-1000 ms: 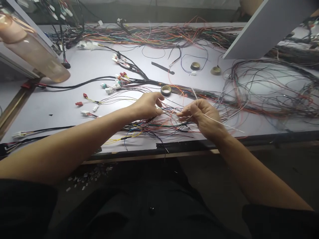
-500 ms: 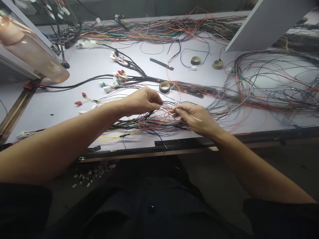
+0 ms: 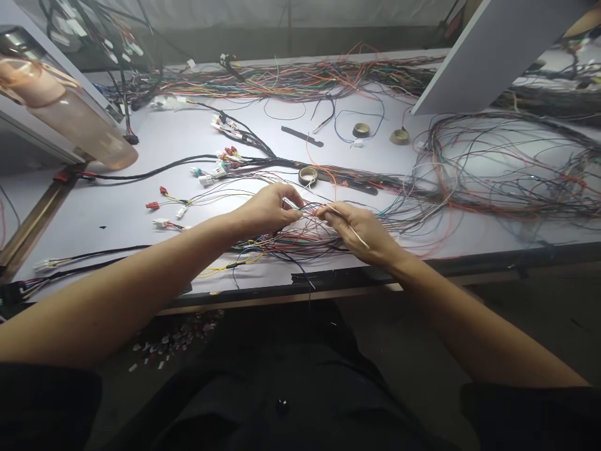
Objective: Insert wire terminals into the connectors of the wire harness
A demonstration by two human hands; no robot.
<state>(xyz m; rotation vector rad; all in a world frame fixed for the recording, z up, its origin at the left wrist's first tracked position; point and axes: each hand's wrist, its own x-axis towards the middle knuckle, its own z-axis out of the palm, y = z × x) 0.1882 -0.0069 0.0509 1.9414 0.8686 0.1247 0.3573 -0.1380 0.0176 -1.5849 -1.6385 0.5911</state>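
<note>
Many thin coloured wires (image 3: pixel 300 241) run across the white table just below both hands. My left hand (image 3: pixel 275 205) is closed in a pinch on thin wires, its thumb and index fingertips together. Close to its right, my right hand (image 3: pixel 353 227) pinches a white wire (image 3: pixel 359 237), whose loose end lies over the back of the fingers. A dark roll of tape (image 3: pixel 308 176) sits just above the hands, beside a black-wrapped wire bundle (image 3: pixel 282 162). White connectors (image 3: pixel 211 176) and red connectors (image 3: pixel 153 205) lie to the left.
Two more tape rolls (image 3: pixel 361 129) and a dark flat strip (image 3: pixel 302 136) lie farther back. A pinkish bottle (image 3: pixel 79 119) stands at upper left. A grey panel (image 3: pixel 474 59) rises at upper right, above a large tangle of wires (image 3: pixel 511 163). The dark table edge (image 3: pixel 338 277) is nearest me.
The whole view has shifted slightly, so the table appears lower. My right hand has moved a little left, nearer my left hand, and the white wire now slants more steeply over it.
</note>
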